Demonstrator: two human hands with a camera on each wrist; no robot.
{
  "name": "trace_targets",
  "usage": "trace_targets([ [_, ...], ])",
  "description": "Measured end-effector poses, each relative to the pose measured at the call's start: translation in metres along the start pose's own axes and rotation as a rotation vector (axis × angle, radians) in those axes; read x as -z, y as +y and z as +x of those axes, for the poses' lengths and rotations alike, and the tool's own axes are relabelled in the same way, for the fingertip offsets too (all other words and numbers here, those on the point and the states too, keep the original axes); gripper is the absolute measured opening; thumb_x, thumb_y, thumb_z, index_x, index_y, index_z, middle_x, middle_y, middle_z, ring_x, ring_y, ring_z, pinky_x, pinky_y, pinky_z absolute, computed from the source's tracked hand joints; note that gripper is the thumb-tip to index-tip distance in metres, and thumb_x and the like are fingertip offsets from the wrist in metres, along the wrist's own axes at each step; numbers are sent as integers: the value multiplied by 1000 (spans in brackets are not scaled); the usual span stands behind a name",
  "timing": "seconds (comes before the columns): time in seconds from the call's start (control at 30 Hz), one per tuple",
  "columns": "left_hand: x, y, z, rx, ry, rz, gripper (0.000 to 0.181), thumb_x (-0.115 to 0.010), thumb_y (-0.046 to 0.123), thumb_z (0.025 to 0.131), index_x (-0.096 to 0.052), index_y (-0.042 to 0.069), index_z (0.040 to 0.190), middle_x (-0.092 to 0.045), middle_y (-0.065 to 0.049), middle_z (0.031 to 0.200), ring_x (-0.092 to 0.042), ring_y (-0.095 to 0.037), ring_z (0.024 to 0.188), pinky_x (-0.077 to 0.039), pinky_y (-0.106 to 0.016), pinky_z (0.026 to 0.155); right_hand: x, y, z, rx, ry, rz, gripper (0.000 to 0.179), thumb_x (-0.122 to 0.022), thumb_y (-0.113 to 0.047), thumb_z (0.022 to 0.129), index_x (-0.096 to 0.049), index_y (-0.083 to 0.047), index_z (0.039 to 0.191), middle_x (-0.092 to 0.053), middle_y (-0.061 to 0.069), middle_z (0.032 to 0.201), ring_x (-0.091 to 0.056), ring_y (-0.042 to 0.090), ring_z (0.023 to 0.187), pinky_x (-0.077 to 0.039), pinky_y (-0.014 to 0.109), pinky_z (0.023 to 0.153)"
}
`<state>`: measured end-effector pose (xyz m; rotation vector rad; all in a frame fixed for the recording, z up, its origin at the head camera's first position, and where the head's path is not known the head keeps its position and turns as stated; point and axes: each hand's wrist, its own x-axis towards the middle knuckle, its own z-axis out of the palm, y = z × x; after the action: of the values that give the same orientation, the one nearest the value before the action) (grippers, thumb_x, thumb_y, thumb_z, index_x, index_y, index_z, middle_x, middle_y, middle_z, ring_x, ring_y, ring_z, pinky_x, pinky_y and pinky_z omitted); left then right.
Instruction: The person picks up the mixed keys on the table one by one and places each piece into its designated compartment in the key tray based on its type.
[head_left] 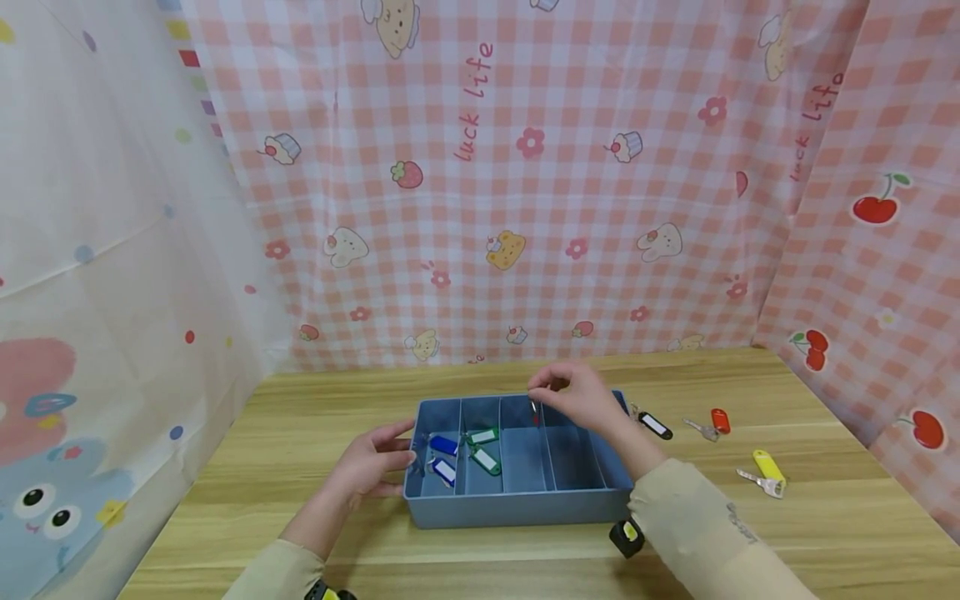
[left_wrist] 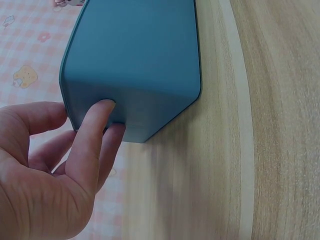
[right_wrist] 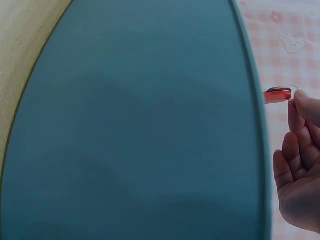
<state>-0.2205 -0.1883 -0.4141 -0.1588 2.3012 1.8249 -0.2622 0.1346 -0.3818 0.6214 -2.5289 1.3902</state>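
A blue-grey tray box point(head_left: 517, 510) divided into compartments stands before me. Against its left end, my left hand point(head_left: 367, 462) rests with the fingertips pressing the outer wall, as the left wrist view shows. My right hand point(head_left: 577, 396) is above the back of the box and pinches a red key tag point(right_wrist: 278, 95) by its ring; the tag hangs over the third compartment from the left. Blue key tags point(head_left: 444, 445) lie in the leftmost compartment. Green key tags point(head_left: 485, 460) occupy the one beside it. Part of the fourth compartment is hidden by the right hand and forearm.
Right of the box on the wooden table point(head_left: 337, 408) lie a black key tag point(head_left: 656, 426), a red key tag point(head_left: 720, 421) with a key, and a yellow key tag point(head_left: 768, 467) with a key. A checked curtain point(head_left: 450, 208) hangs behind the table.
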Motion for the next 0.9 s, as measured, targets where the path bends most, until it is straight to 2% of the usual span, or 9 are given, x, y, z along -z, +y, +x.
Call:
trace_targets([
  [0.3, 0, -1, 1, -5, 6, 1, 56, -65, -6, 89, -53, 6, 142, -57, -28, 129, -66, -33, 97, -60, -47, 63, -5, 3, 2, -61, -36, -6, 4, -73, -13, 91, -76, -11, 92, -68, -1, 90, -56, 19, 80, -51, 33, 73],
  [0.53, -1, -1, 1, -8, 3, -1, 57, -65, -6, 88, -53, 5, 143, -58, -28, 129, -66, -32, 96, -60, -47, 62, -5, 6, 1, -61, -48, -7, 14, -73, -14, 91, -75, -8, 103, -70, 1, 98, -56, 19, 80, -51, 32, 70],
  [0.73, 0, -1, 2, -5, 4, 3, 56, -66, -6, 88, -53, 5, 142, -58, -27, 129, -66, -32, 97, -60, -48, 63, -3, 6, -2, -11, -81, 11, 21, -73, -16, 91, -72, -8, 111, -70, 6, 106, -61, 20, 89, -54, 36, 78],
  [0.9, 0, 0, 1, 1, 6, 8, 56, -66, -5, 88, -54, 6, 142, -58, -27, 129, -65, -31, 96, -60, -47, 63, -1, 6, -6, 19, -100, 35, 27, -73, -17, 92, -70, -7, 117, -70, 8, 113, -62, 28, 102, -52, 49, 92],
])
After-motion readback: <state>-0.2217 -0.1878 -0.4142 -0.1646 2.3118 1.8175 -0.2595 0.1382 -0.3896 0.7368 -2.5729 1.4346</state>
